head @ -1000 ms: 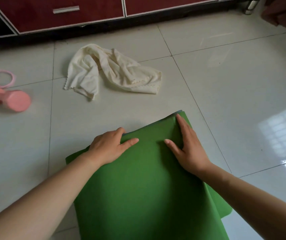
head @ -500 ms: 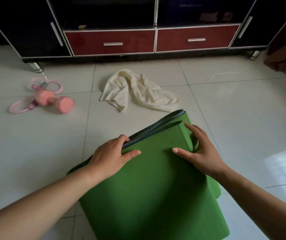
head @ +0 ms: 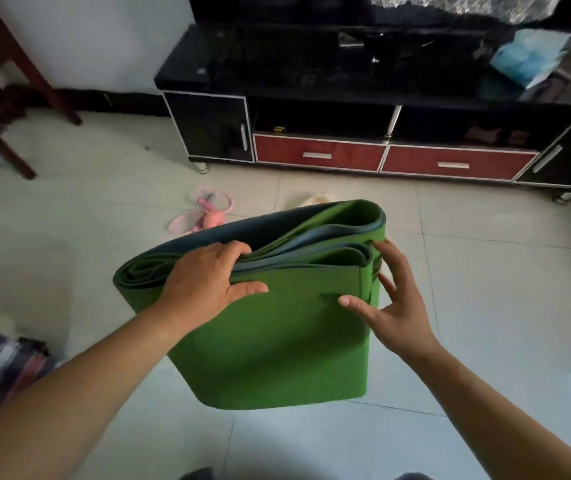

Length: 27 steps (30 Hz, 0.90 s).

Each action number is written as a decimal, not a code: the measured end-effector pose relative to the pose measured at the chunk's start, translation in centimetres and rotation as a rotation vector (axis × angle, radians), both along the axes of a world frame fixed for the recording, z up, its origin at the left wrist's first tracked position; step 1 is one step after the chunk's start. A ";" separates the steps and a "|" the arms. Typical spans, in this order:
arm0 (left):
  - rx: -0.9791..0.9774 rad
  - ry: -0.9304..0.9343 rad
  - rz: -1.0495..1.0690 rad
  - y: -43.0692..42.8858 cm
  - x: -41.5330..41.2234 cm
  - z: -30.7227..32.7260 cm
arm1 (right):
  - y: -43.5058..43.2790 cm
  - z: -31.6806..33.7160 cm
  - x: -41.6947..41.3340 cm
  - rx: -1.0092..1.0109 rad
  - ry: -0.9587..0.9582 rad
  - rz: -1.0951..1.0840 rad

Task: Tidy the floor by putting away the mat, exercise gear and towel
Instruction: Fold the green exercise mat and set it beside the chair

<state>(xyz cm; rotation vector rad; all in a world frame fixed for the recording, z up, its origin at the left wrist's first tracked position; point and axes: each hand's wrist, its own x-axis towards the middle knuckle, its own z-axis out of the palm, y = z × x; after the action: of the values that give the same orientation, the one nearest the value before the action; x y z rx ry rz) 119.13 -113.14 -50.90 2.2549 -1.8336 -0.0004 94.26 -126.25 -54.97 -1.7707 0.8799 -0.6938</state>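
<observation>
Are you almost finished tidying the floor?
Not yet. Done: the green foam mat is folded. In hand: the left hand grips its top edge, the right hand touches its side. Left: the pink dumbbell with its pink looped band and the cream cloth towel lie on the white tiled floor, and the mat itself isn't stowed.

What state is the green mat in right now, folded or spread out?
Folded. The green mat shows several stacked layers along its top edge, gripped there by the left hand.
</observation>
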 end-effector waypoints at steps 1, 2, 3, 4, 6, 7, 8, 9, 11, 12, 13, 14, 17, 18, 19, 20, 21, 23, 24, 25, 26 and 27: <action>-0.003 0.010 0.012 0.7 0.2 3.4 | 0.5 3.4 0.5 0.011 0.015 0.008; -0.004 0.019 0.027 1.4 0.4 6.8 | 1.1 6.8 0.8 0.024 0.030 0.016; 0.005 0.028 0.045 2.2 0.4 10.2 | 1.8 10.1 1.1 0.038 0.042 0.024; 0.016 0.030 0.059 3.0 0.3 13.7 | 2.6 13.5 1.3 0.052 0.057 0.032; 0.029 0.024 0.080 4.8 0.2 20.3 | 4.2 19.9 1.8 0.070 0.089 0.055; 0.025 0.012 0.086 5.7 0.4 23.3 | 5.0 22.9 2.0 0.073 0.099 0.063; 0.017 0.003 0.092 6.7 0.6 26.0 | 5.7 25.7 2.3 0.073 0.106 0.071; 0.016 -0.003 0.101 7.8 0.9 28.5 | 6.6 28.2 2.7 0.073 0.112 0.079; 0.003 -0.013 0.126 9.9 1.9 32.6 | 8.1 32.5 3.9 0.073 0.117 0.101; -0.017 -0.025 0.142 11.1 2.3 34.2 | 9.0 34.3 4.6 0.071 0.117 0.116; -0.034 -0.038 0.158 12.3 2.8 35.5 | 9.8 35.8 5.5 0.067 0.110 0.132; -0.049 -0.045 0.176 13.5 3.3 36.7 | 10.6 37.0 6.3 0.061 0.104 0.151; -0.078 -0.041 0.255 17.4 4.6 38.7 | 13.3 39.3 9.0 0.059 0.102 0.196; -0.082 -0.042 0.287 18.7 5.0 38.9 | 14.3 39.7 9.8 0.068 0.092 0.200; -0.090 -0.046 0.321 19.9 5.5 39.1 | 15.2 39.9 10.8 0.080 0.076 0.205; -0.102 -0.047 0.354 21.1 6.0 39.3 | 16.2 40.0 11.8 0.095 0.064 0.214; -0.113 -0.043 0.379 22.2 6.5 39.5 | 17.1 40.1 12.9 0.120 0.059 0.221; -0.147 -0.044 0.416 24.3 7.5 39.5 | 18.9 40.2 15.0 0.168 0.053 0.243; -0.159 -0.040 0.439 25.2 8.1 39.4 | 19.6 40.2 16.1 0.180 0.053 0.259; -0.162 -0.032 0.464 26.0 8.7 39.4 | 20.1 40.2 17.2 0.191 0.059 0.272; -0.160 -0.026 0.488 26.6 9.4 39.3 | 20.5 40.2 18.2 0.198 0.066 0.283; -0.160 -0.030 0.507 27.1 10.1 39.2 | 20.7 40.1 19.2 0.204 0.072 0.295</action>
<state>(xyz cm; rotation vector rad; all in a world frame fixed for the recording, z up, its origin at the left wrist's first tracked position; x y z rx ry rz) 129.18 -86.09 -11.73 2.5383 -1.1769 0.2572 113.50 -105.50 -14.85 -1.7023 0.6906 -0.3386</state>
